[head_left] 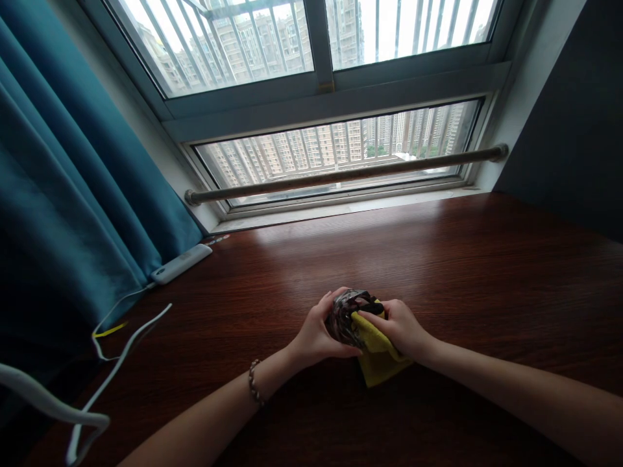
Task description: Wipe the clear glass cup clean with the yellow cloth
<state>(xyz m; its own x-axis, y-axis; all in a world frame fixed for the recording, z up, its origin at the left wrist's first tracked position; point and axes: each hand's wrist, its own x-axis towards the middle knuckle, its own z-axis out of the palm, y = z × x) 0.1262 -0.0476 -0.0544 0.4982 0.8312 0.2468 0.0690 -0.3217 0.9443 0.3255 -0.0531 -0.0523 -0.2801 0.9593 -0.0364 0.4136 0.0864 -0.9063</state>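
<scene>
Over the dark reddish-brown wooden table, my left hand (318,329) is curved around the side of a clear, shiny glass vessel (343,319). Its exact kind cannot be made out; the wood's dark colour shows through it. On the other side my right hand (402,331) grips a yellow cloth (382,357), pressing part of it against the vessel's rim or opening. The cloth's lower corner hangs below the fingers. Some of my right fingertips are hidden by the cloth and the vessel. A beaded bracelet (254,383) circles my left wrist.
A white power strip (182,263) with a cord lies at the table's left edge by a blue curtain (97,168). White bent tubing (121,363) rises at the lower left. Behind the table (462,259), a metal bar (350,175) crosses the window.
</scene>
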